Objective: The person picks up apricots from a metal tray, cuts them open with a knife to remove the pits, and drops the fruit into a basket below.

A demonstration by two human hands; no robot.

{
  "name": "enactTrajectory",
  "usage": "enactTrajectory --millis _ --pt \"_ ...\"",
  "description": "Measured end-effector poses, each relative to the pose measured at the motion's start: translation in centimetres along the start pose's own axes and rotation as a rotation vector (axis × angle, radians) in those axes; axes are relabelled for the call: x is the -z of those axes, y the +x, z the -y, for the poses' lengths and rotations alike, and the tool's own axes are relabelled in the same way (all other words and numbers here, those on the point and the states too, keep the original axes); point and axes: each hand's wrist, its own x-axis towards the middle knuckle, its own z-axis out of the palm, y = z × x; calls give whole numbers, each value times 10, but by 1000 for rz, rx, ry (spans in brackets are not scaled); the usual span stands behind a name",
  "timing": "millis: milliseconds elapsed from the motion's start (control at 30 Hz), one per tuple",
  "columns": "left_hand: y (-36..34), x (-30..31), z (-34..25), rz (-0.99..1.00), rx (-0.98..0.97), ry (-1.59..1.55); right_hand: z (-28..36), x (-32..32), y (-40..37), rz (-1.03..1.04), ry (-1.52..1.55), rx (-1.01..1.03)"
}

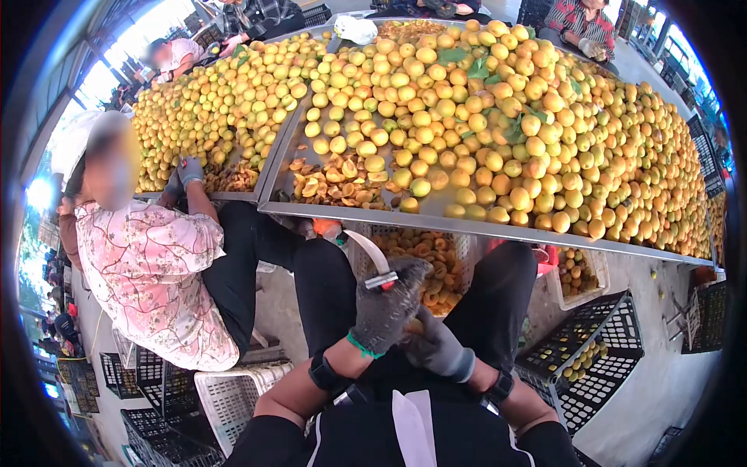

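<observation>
Dark-gloved, my left hand (387, 305) is closed around a tool with a metal collar and a pale curved blade (369, 251) that points up and left. Beside it, my right hand (442, 348) in a grey glove holds an orange-yellow fruit (415, 326), partly hidden between the two hands. Both hands are above my lap. Beyond them, between my knees, is a light crate (465, 251) of cut fruit halves (436, 268).
A metal-edged table (482, 226) heaped with yellow fruit (498, 117) spans the front. A co-worker in a pink floral top (156, 272) sits close at left. Black crates (595, 373) stand at right, a white crate (229, 401) at lower left. Other people sit across the table.
</observation>
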Motion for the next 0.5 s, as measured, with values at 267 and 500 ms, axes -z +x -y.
enactTrajectory --millis 267,500 --pt "6 12 9 93 156 -592 3 11 -6 -93 -458 440" --pt "6 15 26 67 274 -595 -11 17 -9 4 -522 350"
